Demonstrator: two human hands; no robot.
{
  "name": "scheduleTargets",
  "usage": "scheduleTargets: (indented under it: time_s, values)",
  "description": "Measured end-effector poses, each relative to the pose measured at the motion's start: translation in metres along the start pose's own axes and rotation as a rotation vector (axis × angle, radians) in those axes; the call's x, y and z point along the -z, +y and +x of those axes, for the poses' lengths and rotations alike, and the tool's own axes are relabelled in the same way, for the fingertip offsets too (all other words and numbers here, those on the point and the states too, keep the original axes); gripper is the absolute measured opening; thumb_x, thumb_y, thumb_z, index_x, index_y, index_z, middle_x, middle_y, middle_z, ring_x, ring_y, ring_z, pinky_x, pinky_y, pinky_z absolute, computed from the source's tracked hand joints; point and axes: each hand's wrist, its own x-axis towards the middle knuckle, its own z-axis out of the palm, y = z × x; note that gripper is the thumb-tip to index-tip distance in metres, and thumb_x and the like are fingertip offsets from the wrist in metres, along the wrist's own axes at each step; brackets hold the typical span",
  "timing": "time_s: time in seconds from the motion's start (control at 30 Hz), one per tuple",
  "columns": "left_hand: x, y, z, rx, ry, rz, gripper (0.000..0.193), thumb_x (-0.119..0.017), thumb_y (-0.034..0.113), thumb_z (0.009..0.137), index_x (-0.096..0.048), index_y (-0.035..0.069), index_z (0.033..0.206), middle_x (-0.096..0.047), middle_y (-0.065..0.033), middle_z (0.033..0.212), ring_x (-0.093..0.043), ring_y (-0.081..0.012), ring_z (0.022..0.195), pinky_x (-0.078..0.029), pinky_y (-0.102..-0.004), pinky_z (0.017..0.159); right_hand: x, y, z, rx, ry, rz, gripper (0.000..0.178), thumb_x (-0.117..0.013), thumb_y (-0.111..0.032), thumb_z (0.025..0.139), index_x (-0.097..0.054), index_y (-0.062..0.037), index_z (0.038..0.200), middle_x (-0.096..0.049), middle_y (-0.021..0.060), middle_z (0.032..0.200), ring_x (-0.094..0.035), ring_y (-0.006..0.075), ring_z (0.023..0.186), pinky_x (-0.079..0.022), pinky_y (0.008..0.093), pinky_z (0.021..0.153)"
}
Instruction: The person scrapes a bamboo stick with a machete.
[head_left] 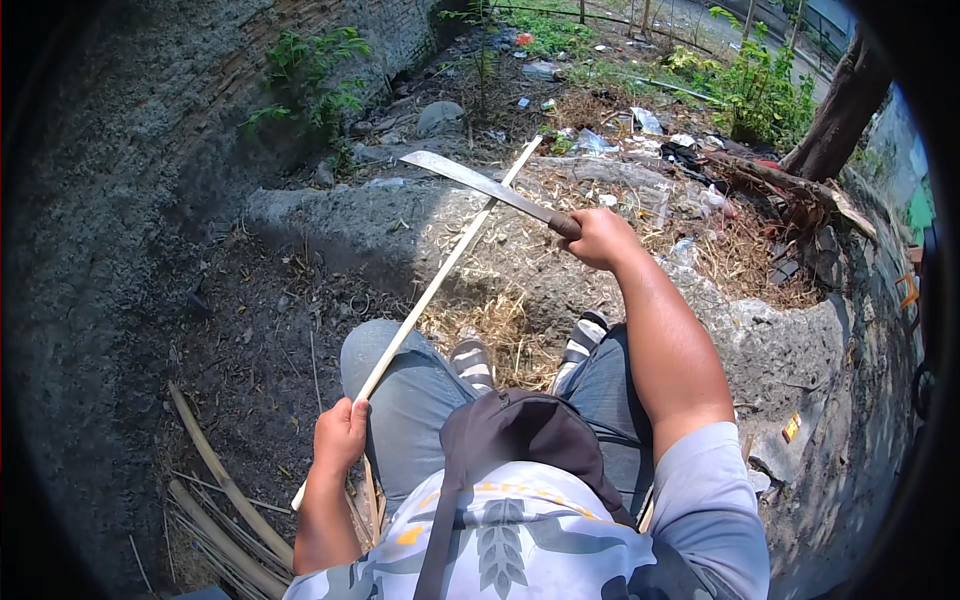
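My left hand point(341, 434) is closed round the lower part of a long, pale stripped stick point(440, 275), probably bamboo or wood. The stick slants up and away to the right across my left knee, and its lower end shows below my fist. In my right hand point(603, 240) is the dark handle of a machete point(470, 178), gripped with the fingers wrapped round it. The blade points left and crosses over the stick near its far end. Whether blade and stick touch, I cannot tell.
Several more strips and bent poles point(225, 470) lie at my lower left. A rough concrete ledge point(330, 222) runs ahead, with shavings point(490, 325) by my feet. Litter and dry leaves point(755, 255) spread beyond, near a tree trunk point(845, 105). A brick wall point(130, 130) rises on the left.
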Motion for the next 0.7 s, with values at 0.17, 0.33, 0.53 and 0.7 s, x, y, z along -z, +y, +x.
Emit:
scheduleTargets:
  time_s: [0.17, 0.33, 0.53, 0.7]
  values:
    - [0.000, 0.000, 0.000, -0.011, 0.012, 0.013, 0.054, -0.055, 0.047, 0.103, -0.051, 0.002, 0.075, -0.057, -0.0237, 0.065, -0.058, -0.0471, 0.063, -0.043, -0.0511, 0.056, -0.004, -0.016, -0.010, 0.157, -0.006, -0.154, 0.025, -0.076, -0.030, 0.082, -0.073, -0.0145, 0.101, -0.074, 0.0136, 0.102, -0.071, 0.0342, 0.100, -0.056, 0.0476, 0.086]
    - [-0.001, -0.003, 0.000, -0.017, 0.025, 0.017, 0.053, -0.056, 0.047, 0.103, -0.051, 0.002, 0.074, -0.058, -0.0238, 0.065, -0.058, -0.0479, 0.064, -0.043, -0.0522, 0.056, -0.016, -0.052, -0.020, 0.392, -0.065, -0.260, 0.021, -0.075, -0.028, 0.080, -0.073, -0.0150, 0.097, -0.075, 0.0121, 0.095, -0.072, 0.0342, 0.093, -0.058, 0.0461, 0.082]
    - [-0.006, -0.013, -0.001, -0.008, 0.017, -0.033, 0.054, -0.055, 0.048, 0.103, -0.051, 0.002, 0.074, -0.058, -0.0232, 0.064, -0.058, -0.0469, 0.062, -0.043, -0.0512, 0.056, -0.015, -0.048, -0.011, 0.388, -0.043, -0.253, 0.023, -0.076, -0.031, 0.081, -0.073, -0.0157, 0.097, -0.075, 0.0126, 0.095, -0.072, 0.0346, 0.091, -0.057, 0.0468, 0.081]
    - [-0.004, -0.005, 0.000, -0.022, 0.029, -0.016, 0.054, -0.056, 0.047, 0.103, -0.050, 0.002, 0.074, -0.057, -0.0229, 0.064, -0.058, -0.0459, 0.062, -0.043, -0.0510, 0.056, -0.018, -0.004, 0.005, 0.116, -0.001, -0.012, 0.031, -0.076, -0.036, 0.082, -0.073, -0.0124, 0.103, -0.074, 0.0181, 0.097, -0.070, 0.0385, 0.095, -0.055, 0.0494, 0.083]
